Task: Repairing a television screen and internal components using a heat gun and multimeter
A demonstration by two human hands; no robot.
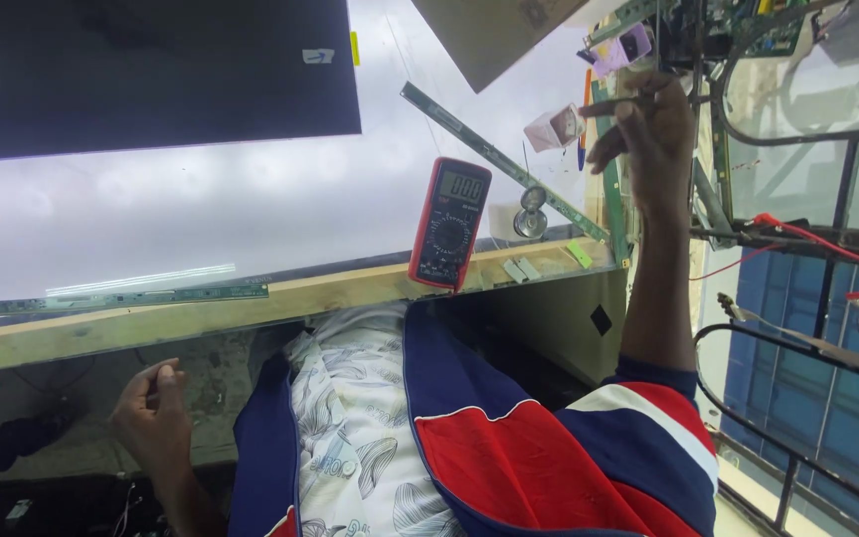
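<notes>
Reaching stage: right hand (648, 139) stretched far right over bench (251, 209), grip narrow on a thin probe (616, 101). Left hand (154, 418) low, loosely curled, empty. Meter (449, 224) at near edge. Next, likely steady probe placement.

I am looking down at an electronics repair workshop. A red digital multimeter (449, 224) leans on the wooden edge of the bench (201, 310), beside a bare white backlight sheet (201, 199) with a dark screen panel (151, 70) lying over it. Long thin circuit strips (504, 164) cross the sheet, green circuit boards (777, 35) crowd the far corner, and red test leads (817, 239) trail over a metal frame.
</notes>
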